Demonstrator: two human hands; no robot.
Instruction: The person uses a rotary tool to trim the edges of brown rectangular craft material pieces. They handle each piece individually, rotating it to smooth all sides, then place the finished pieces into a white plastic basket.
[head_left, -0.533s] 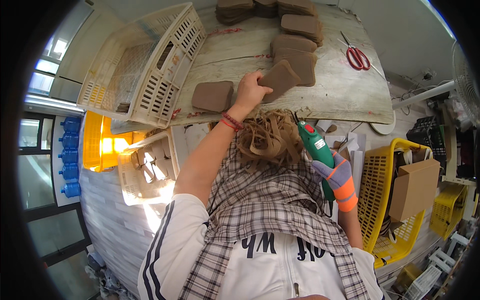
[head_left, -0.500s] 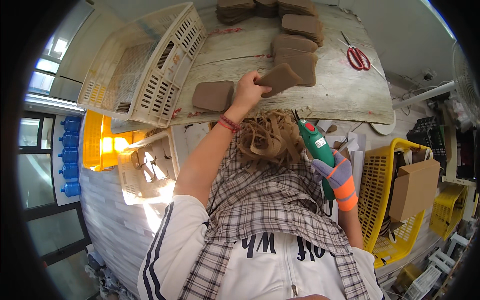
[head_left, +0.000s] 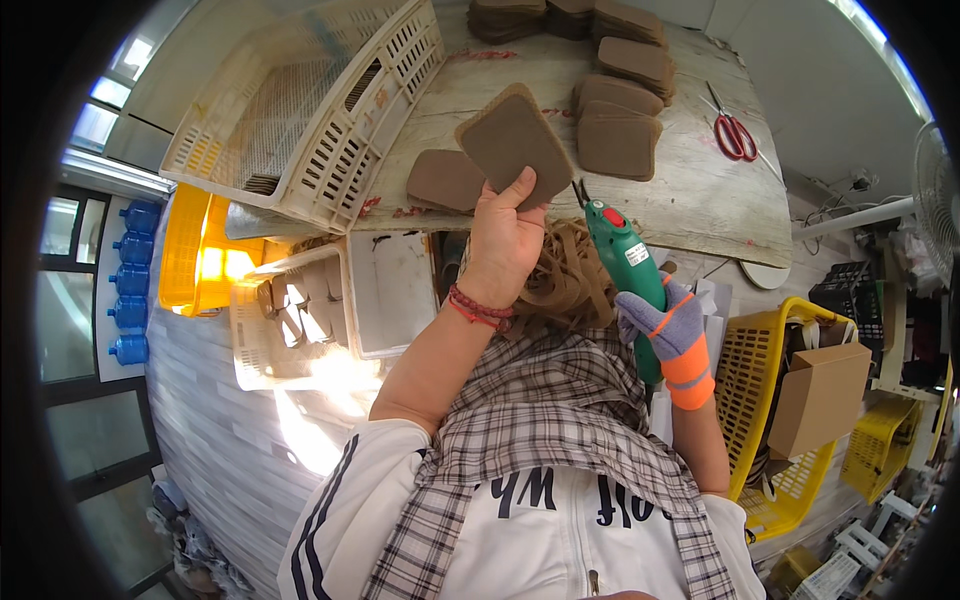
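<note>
Pad (head_left: 515,140): brown, flat, roughly square with rounded corners; face smooth and matt, right-hand edge paler and rough; turned obliquely, broad face toward the viewer.
Left hand (head_left: 508,235): bare, grasping the pad by its near corner; thumb pressed on the visible face, other fingers largely hidden behind it.
Pad position: in the left hand's grip, extending forward from the thumb, raised over the table (head_left: 690,215); it partly covers the flat brown pile (head_left: 438,180) beyond and left of the grip.
Right hand (head_left: 672,335): gloved in grey and orange, clenched around the green cutter (head_left: 632,255) with a red button.
Cutter tip: dark, pointed, right of the left grip and just beside the pad's right edge; contact cannot be told.
Strips (head_left: 580,280): tangled brown offcuts, right of and partly behind the left hand, under the cutter.
Stacks (head_left: 615,142): brown pads, beyond and right of the left grip.
Scissors (head_left: 735,137): red-handled, farther right on the table.
Change from earlier frame: pad drawn away from the stacks, turned from a steep tilt to face-on; left hand pulled back nearer the body; cutter tip now much closer to the pad.
</note>
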